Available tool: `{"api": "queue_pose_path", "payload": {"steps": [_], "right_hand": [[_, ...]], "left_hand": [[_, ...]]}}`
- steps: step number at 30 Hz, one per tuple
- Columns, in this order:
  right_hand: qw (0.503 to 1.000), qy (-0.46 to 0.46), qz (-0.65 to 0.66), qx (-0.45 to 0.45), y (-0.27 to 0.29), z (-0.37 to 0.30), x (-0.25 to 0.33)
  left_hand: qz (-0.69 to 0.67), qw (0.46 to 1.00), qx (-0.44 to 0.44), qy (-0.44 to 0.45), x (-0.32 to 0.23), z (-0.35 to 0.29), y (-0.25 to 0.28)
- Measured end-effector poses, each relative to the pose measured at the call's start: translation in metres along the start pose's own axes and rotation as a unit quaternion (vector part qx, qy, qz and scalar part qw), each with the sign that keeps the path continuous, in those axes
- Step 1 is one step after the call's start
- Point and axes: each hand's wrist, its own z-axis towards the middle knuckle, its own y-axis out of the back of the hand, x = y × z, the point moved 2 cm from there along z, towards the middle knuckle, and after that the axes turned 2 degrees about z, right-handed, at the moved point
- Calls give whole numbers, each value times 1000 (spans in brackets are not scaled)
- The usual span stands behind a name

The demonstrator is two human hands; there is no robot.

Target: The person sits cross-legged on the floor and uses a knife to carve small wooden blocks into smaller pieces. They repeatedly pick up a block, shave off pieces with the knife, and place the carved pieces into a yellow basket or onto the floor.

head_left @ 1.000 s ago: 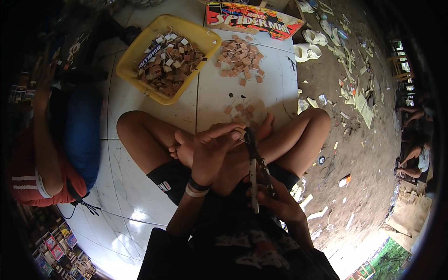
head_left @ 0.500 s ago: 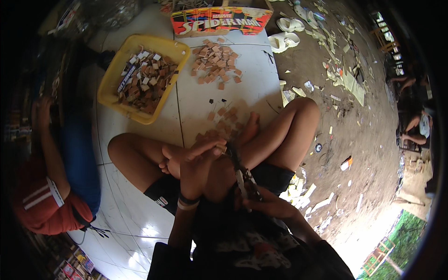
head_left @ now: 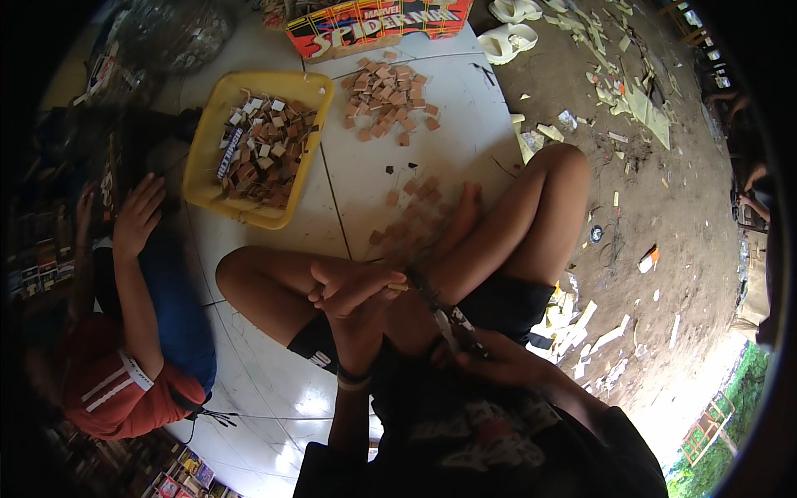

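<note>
In front of my lap my left hand (head_left: 361, 295) pinches a small tan piece (head_left: 399, 287) between thumb and fingers. My right hand (head_left: 488, 357) is closed round the handles of a dark and silver plier-like tool (head_left: 444, 319). The tool's dark jaws reach up to the piece at my left fingertips; whether they touch it I cannot tell. Just past my hands, small brown square tiles (head_left: 408, 217) lie loosely on the white tiled floor, in the shade of my legs. Farther off is a denser heap of such tiles (head_left: 388, 95).
A yellow plastic basin (head_left: 202, 166) holds many brown and white squares. Behind the heap stands a colourful printed box (head_left: 378, 29). Another person in a red sleeve (head_left: 116, 390) sits at my left. To the right, past the floor's edge, brown ground (head_left: 631, 199) carries scraps and pale clogs (head_left: 508, 41).
The view has shifted a little. My left hand and the tool stay together in front of my lap. The other person's hand has risen beside the basin.
</note>
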Motion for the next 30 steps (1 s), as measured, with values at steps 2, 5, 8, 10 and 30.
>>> {"api": "queue_pose_path", "payload": {"steps": [2,5,8,10,30], "right_hand": [[1000,-2,29,4,-1,1,1],[999,-1,38,-1,-2,0,1],[1000,-2,12,-1,-1,-2,1],[1000,1,-6,-9,-1,-3,0],[975,-88,-165,-123,-13,-4,-1]], "left_hand": [[-17,1000,-6,16,0,0,-2],[-53,996,-13,66,0,0,-5],[0,1000,-8,-10,-6,2,-6],[-44,999,-5,23,-8,1,-7],[-80,996,30,-11,-21,-15,-8]]}}
